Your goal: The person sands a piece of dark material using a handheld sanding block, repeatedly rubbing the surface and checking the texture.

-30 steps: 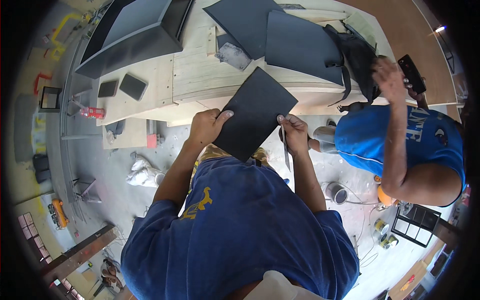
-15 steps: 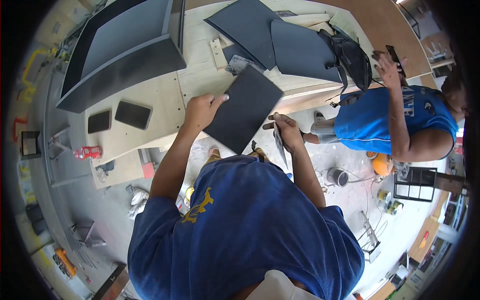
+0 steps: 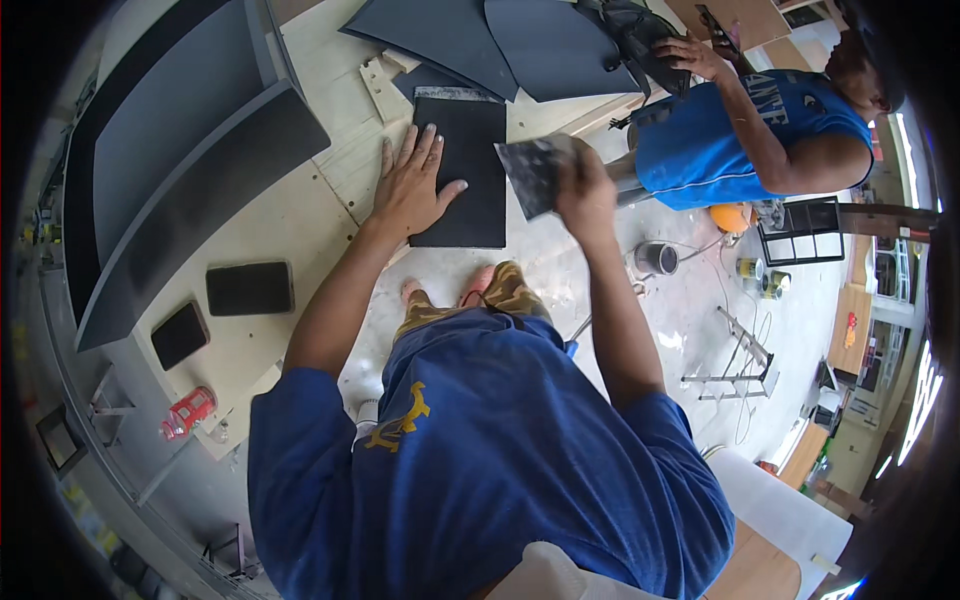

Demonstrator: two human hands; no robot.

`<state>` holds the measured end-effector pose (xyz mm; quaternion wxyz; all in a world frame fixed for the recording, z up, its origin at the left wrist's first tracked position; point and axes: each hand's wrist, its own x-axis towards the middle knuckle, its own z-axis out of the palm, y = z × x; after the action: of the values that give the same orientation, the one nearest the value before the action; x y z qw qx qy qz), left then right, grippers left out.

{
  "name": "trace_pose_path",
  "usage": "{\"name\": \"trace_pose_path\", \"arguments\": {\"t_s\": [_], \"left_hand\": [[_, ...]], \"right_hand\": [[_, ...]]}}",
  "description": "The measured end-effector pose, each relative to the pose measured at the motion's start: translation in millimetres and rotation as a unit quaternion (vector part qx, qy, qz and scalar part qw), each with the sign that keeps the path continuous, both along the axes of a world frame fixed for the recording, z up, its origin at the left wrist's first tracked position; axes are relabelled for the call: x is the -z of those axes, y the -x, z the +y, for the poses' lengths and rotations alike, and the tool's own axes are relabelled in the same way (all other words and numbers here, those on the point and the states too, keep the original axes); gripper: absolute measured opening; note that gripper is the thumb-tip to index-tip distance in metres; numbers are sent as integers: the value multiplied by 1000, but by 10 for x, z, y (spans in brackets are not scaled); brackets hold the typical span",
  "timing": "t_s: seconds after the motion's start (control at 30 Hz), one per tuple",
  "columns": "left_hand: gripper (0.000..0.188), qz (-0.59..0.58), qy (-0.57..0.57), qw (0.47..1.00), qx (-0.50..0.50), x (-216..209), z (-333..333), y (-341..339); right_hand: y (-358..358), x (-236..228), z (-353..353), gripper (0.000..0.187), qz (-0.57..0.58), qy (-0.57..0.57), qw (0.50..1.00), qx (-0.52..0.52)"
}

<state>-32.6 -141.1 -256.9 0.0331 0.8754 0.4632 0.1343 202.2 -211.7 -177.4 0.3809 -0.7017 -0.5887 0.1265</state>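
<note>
Taking the board as the clock's centre, the pale wooden tabletop [image 3: 295,225] spreads from 7 o'clock round to 1. A big dark box [image 3: 165,220] sits on it at 9 o'clock. At 3 o'clock, well apart, is a co-worker [image 3: 735,150] in a blue sleeveless top. Dark sheets [image 3: 560,55] lie at 12 to 1 o'clock, overlapping one another. The black board [image 3: 475,150] itself lies flat at the tabletop's edge, its long sides running from 12 to 6. A black bag [image 3: 645,45] is at 2 o'clock, near one of the co-worker's hands. The left hand [image 3: 410,190] rests flat on the board's 8 o'clock side, fingers spread and thumb held apart. The right hand [image 3: 587,195], blurred, is at 3 o'clock, its fingers pinching a mottled piece [image 3: 530,178]; that piece's tip overlaps the board's edge in view, and I cannot tell whether they touch. Two dark slabs [image 3: 250,288] lie side by side at 8 o'clock. A wood block [image 3: 380,90] lies just beyond the left hand, between 10 and 11, and a grey bucket [image 3: 657,260] stands at 4. A red bottle [image 3: 190,410] is between 7 and 8.
</note>
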Motion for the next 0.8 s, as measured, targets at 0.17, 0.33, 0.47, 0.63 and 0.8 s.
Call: {"name": "trace_pose_path", "arguments": {"t_s": [0.17,0.33,0.47,0.63,0.8], "left_hand": [[49,-44,38,998,-4,-102,69,99],[39,-84,75,994,7,-190,157,120],[41,-63,-30,998,-6,-58,176,161],[42,-66,16,997,-28,10,205,280],[46,-52,12,998,-16,-49,273,155]], "right_hand": [[428,186,220,54,-34,-52,996,-60],[555,443,308,29,42,-201,978,-42],[710,326,480,18,72,-113,990,-42],[712,536,73,13,-48,-106,991,-65],[806,579,575,17,-117,-103,988,15]]}}
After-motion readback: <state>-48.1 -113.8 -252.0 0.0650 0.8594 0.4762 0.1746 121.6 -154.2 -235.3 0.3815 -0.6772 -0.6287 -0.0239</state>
